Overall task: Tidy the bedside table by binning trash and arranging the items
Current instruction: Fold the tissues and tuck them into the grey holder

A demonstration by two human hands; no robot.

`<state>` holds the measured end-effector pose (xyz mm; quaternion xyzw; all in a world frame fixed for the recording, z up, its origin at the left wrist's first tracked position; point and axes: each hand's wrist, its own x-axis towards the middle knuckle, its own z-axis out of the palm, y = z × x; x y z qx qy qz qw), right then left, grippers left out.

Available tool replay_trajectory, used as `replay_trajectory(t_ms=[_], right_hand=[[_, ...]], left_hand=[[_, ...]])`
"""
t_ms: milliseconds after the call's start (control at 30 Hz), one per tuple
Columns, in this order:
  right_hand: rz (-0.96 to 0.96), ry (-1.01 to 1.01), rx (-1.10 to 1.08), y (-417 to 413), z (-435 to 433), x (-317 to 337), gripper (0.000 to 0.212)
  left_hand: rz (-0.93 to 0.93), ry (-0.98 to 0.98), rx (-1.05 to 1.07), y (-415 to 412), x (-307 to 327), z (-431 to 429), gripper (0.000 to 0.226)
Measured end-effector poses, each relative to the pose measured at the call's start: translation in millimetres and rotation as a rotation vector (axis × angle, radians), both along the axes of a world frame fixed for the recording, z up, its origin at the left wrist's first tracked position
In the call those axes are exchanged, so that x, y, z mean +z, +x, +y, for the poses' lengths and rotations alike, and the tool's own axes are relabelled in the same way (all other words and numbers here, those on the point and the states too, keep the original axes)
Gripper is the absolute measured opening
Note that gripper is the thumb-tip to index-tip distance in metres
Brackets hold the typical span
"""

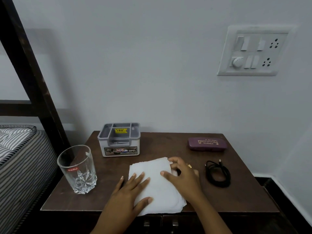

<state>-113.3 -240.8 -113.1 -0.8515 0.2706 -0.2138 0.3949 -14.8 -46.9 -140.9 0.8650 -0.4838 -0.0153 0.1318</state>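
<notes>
Left grip point(133, 188) lies flat, fingers straight, pinning the napkin point(157, 188) beneath it on the bench point(244, 196); right grip point(182, 174) curls round its far edge. Pull hard against that pin and the thin paper likely tears.

Part of napkin point(157, 188) hidden under left hand point(130, 191) and right hand point(183, 177). Left edge crops bed point(18, 157). Bottom edge cuts counter point(244, 191) front. Small print on sticker point(120, 130) illegible.

Brown table point(168, 146) holds a glass point(78, 169) at left, grey box point(119, 141) behind, white tissue point(157, 191) in front — case point(207, 144) and cable point(219, 183) at right
</notes>
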Motion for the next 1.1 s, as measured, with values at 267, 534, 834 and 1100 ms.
replay_trajectory(t_ms=[267, 534, 834, 1100], right_hand=[[0.114, -0.214, -0.057, 5.8, 1.8, 0.5, 0.028], [0.054, -0.167, -0.012, 5.7, 3.5, 3.7, 0.014], [-0.187, -0.132, 0.050, 0.9, 6.1, 0.8, 0.018], [-0.416, 0.326, 0.211, -8.3, 8.0, 6.9, 0.029]], left_hand=[[-0.026, -0.049, 0.006, -0.4, -0.6, -0.3, 0.055], [0.016, -0.038, 0.013, -2.2, 2.9, 0.0, 0.055], [0.009, -0.215, -0.002, -3.5, 5.4, -2.6, 0.070], [0.640, -0.700, 0.259, 16.3, 27.0, -9.4, 0.087]])
